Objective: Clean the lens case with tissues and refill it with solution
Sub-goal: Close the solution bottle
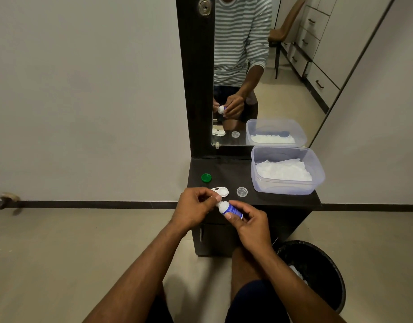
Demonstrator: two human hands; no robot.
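Right hand (249, 223) wrapped round bottle (231, 209); long axis tilted, nozzle end up-left toward left hand (193, 207); left fingertips (216, 198) pinched on the bottle's cap end, likely unscrewing or closing it, can't tell which. Case (220, 191) lies open on the dark top (226, 169) just behind the hands, left hand nearer; white smooth plastic, round wells. Green cap (206, 177) and clear cap (242, 191) lie loose beside it; translucent tub (287, 185) holds crumpled white tissues (283, 170), well right.
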